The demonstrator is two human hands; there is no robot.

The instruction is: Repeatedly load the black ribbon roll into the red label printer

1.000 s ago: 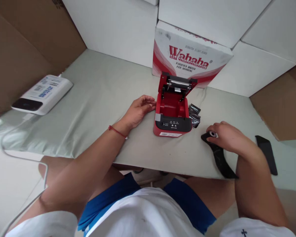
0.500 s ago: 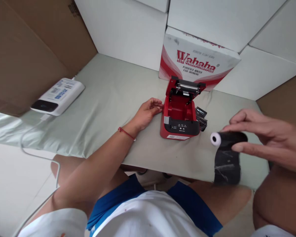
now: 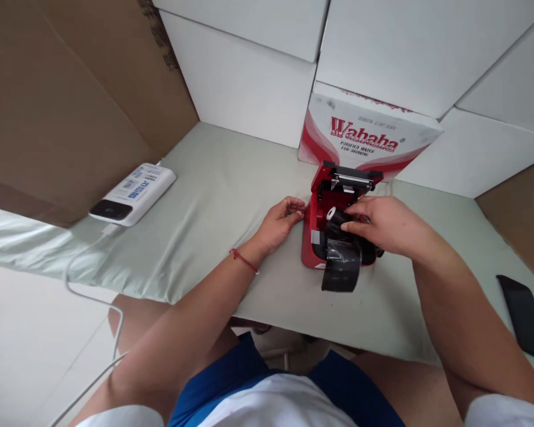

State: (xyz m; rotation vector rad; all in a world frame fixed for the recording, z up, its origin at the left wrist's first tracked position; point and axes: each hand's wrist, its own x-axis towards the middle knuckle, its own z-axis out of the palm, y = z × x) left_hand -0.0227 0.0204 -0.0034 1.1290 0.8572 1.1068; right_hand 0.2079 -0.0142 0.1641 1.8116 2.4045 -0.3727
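Observation:
A red and black label printer (image 3: 308,252) stands on the table with its lid (image 3: 345,178) raised. My right hand (image 3: 376,222) pinches a small black roll (image 3: 339,224) with a white core end, held at the printer's open compartment. The roll's loose black strip (image 3: 342,270) hangs over the printer's front panel. Whether the roll touches the compartment floor I cannot tell. My left hand (image 3: 281,222) rests on the table with loosely curved fingers, their tips against the printer's left side. It holds nothing.
Behind the printer stands a white and red Wahaha carton (image 3: 369,133), backed by stacked white boxes (image 3: 244,77). A white power bank (image 3: 133,194) with a cable (image 3: 82,255) lies at the left. On the right is a flat black phone-like slab (image 3: 525,314). A pale green cloth (image 3: 213,178) covers the table.
My right hand has carried the black roll leftward from beyond the table's right front to the printer's open compartment. My left hand stays at the printer's side. The camera view has shifted slightly.

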